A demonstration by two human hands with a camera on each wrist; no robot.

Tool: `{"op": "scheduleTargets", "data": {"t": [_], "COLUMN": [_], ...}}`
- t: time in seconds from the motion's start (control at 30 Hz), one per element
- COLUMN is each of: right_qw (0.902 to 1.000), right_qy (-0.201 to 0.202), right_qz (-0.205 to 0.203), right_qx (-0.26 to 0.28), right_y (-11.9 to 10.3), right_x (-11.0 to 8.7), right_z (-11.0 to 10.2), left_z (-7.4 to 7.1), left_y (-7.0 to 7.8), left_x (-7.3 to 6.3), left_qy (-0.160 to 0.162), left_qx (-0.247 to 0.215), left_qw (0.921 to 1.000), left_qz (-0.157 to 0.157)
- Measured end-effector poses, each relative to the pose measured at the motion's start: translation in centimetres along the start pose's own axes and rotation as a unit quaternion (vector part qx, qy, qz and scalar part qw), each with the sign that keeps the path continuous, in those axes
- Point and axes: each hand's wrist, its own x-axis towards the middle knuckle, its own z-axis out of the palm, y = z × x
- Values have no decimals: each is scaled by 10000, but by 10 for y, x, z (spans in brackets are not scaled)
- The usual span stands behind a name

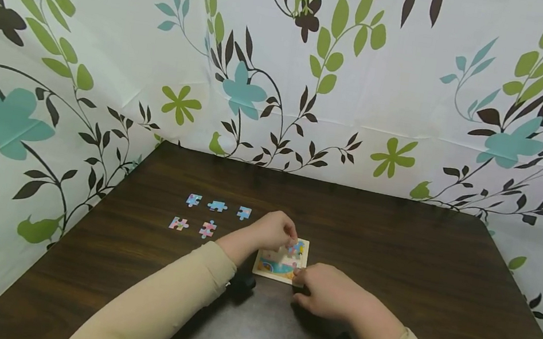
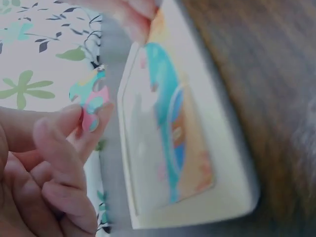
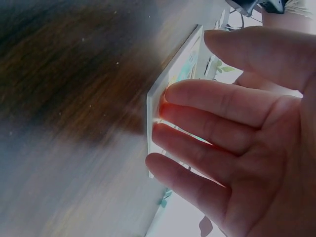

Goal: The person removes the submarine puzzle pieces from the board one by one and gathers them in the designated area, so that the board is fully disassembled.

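Note:
My left hand (image 1: 274, 230) pinches a small jigsaw puzzle piece (image 2: 94, 94) between thumb and fingertips. The piece is pink, turquoise and yellow, held just over the puzzle tray (image 1: 271, 276). This tray is a pale, square frame on the table; a beach-like picture of turquoise and orange pieces (image 2: 170, 123) fills its near part, and a bare pale area lies beside it. My right hand (image 1: 329, 291) touches the tray's near right corner with fairly straight fingers (image 3: 222, 98), the thumb held apart. In the head view, the left hand hides part of the tray.
Several loose puzzle pieces lie in two rows on the dark wooden table (image 1: 397, 239) to the left: blue ones such as the middle piece (image 1: 217, 206) at the back, pinkish ones such as this piece (image 1: 208, 229) in front. A leaf-patterned curtain (image 1: 276, 135) borders the table.

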Motion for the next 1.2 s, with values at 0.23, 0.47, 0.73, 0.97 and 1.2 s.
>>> {"op": "scheduleTargets", "data": {"t": [0.23, 0.47, 0.73, 0.97, 1.2], "right_qw": [9999, 9998, 9996, 9996, 9995], "right_qy": [17, -15, -22, 28, 10], "right_qz": [42, 91, 172, 164, 212], "right_qx": [-111, -157, -222, -207, -219], "right_y": [0, 0, -2, -2, -1], "right_x": [0, 1, 1, 0, 1], "right_z": [1, 2, 3, 3, 2], "left_z": [-18, -44, -74, -87, -91], "left_y": [-5, -18, -42, -63, -71], "left_x": [-4, -16, -35, -41, -39], "left_qy": [34, 58, -145, 7, 83], "left_qx": [249, 427, 398, 529, 627], "left_qw": [9996, 9990, 9991, 9979, 9953], "left_qz": [91, 119, -25, -372, -733]}}
